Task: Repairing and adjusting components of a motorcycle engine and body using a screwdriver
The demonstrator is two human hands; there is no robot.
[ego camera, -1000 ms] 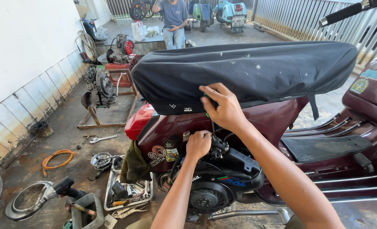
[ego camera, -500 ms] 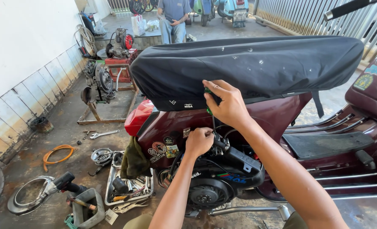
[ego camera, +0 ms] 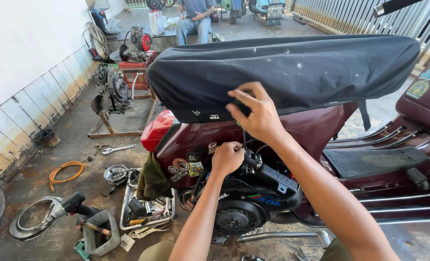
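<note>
A maroon scooter [ego camera: 316, 130] with a black seat cover [ego camera: 292, 72] stands in front of me, its side panel off and the engine [ego camera: 253, 198] exposed. My right hand [ego camera: 253, 113] grips the green handle of a screwdriver, whose thin shaft [ego camera: 244, 137] points straight down into the engine bay just below the seat edge. My left hand [ego camera: 227, 157] is closed around a small part at the top of the engine, right beside the shaft's tip. What the tip touches is hidden by my fingers.
A metal tray of tools [ego camera: 145, 208] and a green rag [ego camera: 152, 176] sit by the scooter's rear. On the floor lie a wrench [ego camera: 118, 149], an orange hose [ego camera: 65, 171], a ring part [ego camera: 36, 220]. An engine on a stand [ego camera: 111, 89] and a seated person [ego camera: 193, 14] are behind.
My right hand has shifted slightly left and down along the seat edge, with the screwdriver kept upright. My left hand stays at the same spot on the engine.
</note>
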